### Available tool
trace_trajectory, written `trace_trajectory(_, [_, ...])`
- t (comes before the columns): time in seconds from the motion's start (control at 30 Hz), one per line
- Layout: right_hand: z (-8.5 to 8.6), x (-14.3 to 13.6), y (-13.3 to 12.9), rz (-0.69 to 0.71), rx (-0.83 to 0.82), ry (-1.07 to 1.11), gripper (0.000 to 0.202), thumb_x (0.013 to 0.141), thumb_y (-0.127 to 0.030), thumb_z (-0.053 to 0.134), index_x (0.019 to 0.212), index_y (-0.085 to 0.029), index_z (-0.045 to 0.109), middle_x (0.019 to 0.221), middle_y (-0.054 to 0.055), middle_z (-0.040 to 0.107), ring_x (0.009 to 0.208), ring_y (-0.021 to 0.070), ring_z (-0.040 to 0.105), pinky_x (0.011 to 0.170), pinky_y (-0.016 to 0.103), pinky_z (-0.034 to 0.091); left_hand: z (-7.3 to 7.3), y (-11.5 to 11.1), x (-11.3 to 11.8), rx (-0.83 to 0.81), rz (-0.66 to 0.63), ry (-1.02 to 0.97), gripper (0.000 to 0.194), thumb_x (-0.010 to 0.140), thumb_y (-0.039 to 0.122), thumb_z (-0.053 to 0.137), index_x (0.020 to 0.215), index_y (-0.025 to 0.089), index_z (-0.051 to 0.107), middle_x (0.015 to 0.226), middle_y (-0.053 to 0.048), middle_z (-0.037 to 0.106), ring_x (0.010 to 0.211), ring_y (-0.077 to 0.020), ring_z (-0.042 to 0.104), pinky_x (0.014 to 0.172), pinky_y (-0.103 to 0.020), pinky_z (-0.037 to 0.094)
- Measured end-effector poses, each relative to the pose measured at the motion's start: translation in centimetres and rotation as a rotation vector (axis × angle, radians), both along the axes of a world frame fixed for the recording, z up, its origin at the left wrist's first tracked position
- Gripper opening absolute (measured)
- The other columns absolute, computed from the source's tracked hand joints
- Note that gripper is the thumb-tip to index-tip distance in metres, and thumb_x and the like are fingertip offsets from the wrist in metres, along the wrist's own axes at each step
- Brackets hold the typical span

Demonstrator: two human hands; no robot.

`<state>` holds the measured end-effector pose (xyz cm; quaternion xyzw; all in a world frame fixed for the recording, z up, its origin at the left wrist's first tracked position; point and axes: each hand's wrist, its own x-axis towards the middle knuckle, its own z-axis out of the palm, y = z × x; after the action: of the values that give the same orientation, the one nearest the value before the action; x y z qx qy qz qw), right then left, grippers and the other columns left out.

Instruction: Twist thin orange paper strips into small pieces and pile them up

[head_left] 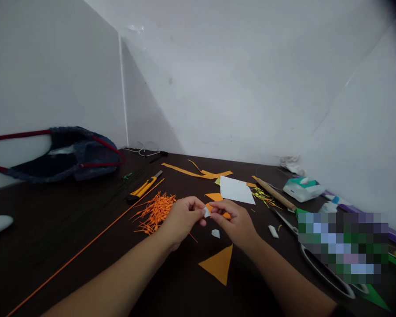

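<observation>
Head camera shows the left hand (188, 215) pinching a small white scrap (206, 213) above the table (171, 295); the right hand (235, 219) bunches its fingertips beside it, holding what I can't tell. I'd keep pressure light to avoid creasing.

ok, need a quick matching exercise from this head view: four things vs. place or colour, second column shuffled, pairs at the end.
Things
1. triangle
2. cutter
3. sheet
4. tissue pack

Place or colour
A. yellow and black
B. white and teal
C. plain white, just beyond the right hand
D. orange, closest of the four to the camera

Pairs: 1-D, 2-A, 3-C, 4-B
</observation>
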<state>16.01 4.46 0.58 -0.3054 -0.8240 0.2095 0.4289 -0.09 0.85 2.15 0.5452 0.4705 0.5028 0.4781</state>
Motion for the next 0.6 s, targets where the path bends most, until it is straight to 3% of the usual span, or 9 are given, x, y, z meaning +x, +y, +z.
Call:
trace_trajectory(0.23, [-0.4, -1.4, -1.0, -0.015, 0.135, 0.102, 0.013, 0.075, -0.017, 0.053, 0.076, -0.025, 0.063, 0.073, 0.002, 0.061, 0.071, 0.016, 0.057, 0.064, 0.03, 0.045, -0.3, -0.2, 0.3, -0.082, -0.037, -0.075, 0.004, 0.069, 0.016, 0.052, 0.068, 0.015, 0.055, 0.059, 0.001, 0.058, 0.054, -0.0091, 0.054, 0.057, -0.023, 0.042])
trace_trajectory(0.4, [-0.6, -1.4, -0.8, -0.134, 0.081, 0.109, 0.009, 0.071, -0.014, 0.054, 0.069, -0.022, 0.058, 0.067, 0.001, 0.058, 0.063, 0.0146, 0.055, 0.057, 0.027, 0.044, -0.4, -0.1, 0.2, -0.133, -0.118, -0.22, 0.005, 0.068, 0.018, 0.059, 0.069, 0.014, 0.058, 0.064, 0.0, 0.059, 0.061, -0.009, 0.056, 0.068, -0.026, 0.045])
trace_trajectory(0.6, [-0.3, -1.3, -1.3, 0.001, 0.039, 0.153, 0.013, 0.075, -0.02, 0.055, 0.084, -0.024, 0.064, 0.08, 0.003, 0.063, 0.075, 0.016, 0.058, 0.068, 0.031, 0.046, -0.4, 0.0, 0.0, -0.108, -0.081, -0.268, 0.008, 0.069, 0.019, 0.061, 0.068, 0.014, 0.054, 0.061, 0.002, 0.057, 0.054, -0.0064, 0.051, 0.057, -0.021, 0.04])
